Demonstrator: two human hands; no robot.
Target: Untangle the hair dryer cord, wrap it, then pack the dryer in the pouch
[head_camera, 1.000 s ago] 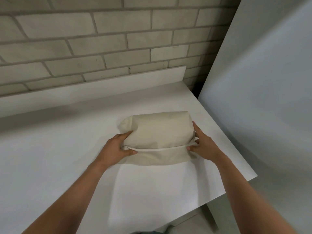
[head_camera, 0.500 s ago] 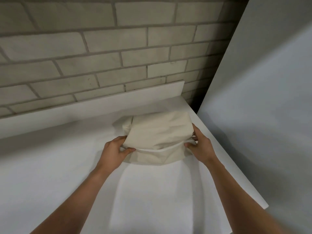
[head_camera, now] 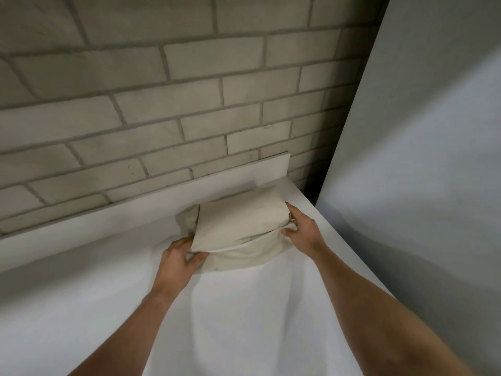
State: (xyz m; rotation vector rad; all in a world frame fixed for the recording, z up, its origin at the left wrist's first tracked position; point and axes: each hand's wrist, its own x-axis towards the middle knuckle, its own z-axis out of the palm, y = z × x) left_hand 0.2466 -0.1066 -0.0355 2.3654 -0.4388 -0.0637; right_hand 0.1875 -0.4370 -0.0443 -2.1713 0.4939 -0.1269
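Observation:
A bulging cream cloth pouch (head_camera: 238, 223) lies on the white counter (head_camera: 244, 308) close to the back wall. Its top layer is folded toward me, with a white edge running between my hands. My left hand (head_camera: 180, 260) pinches the pouch's near left corner. My right hand (head_camera: 302, 229) grips its right end, fingers curled into the cloth. The hair dryer and its cord are hidden; nothing of them shows outside the pouch.
A brick wall (head_camera: 162, 104) rises behind a low white backsplash (head_camera: 108, 221). A tall pale panel (head_camera: 420, 158) stands at the right, just past the counter's right edge (head_camera: 352, 261), with a dark gap (head_camera: 317, 185) in the corner.
The pouch has been pushed farther back toward the wall and tilted, its left corner lifted. Both hands moved with it, keeping their grip. The camera has tipped upward.

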